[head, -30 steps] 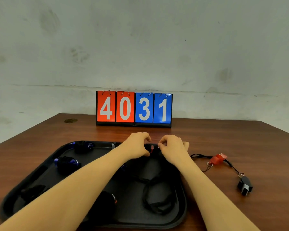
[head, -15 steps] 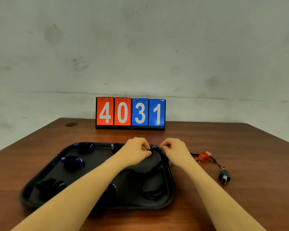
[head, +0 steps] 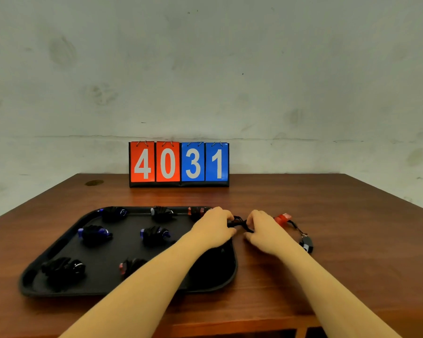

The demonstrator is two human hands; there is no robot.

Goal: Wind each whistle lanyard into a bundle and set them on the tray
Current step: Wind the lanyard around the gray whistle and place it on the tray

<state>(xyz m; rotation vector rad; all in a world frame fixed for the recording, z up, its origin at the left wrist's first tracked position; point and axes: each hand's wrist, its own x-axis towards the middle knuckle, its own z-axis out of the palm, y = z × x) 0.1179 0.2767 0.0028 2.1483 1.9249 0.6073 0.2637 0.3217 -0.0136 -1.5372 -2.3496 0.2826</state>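
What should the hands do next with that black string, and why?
Probably keep looping the black lanyard pinched between the left hand and right hand. It still looks loose, while the bundles on the tray are wound tight.

We read 4 and 0 in white on the 2 red cards of the scoreboard (head: 178, 164), then 3 and 1 on its 2 blue cards.
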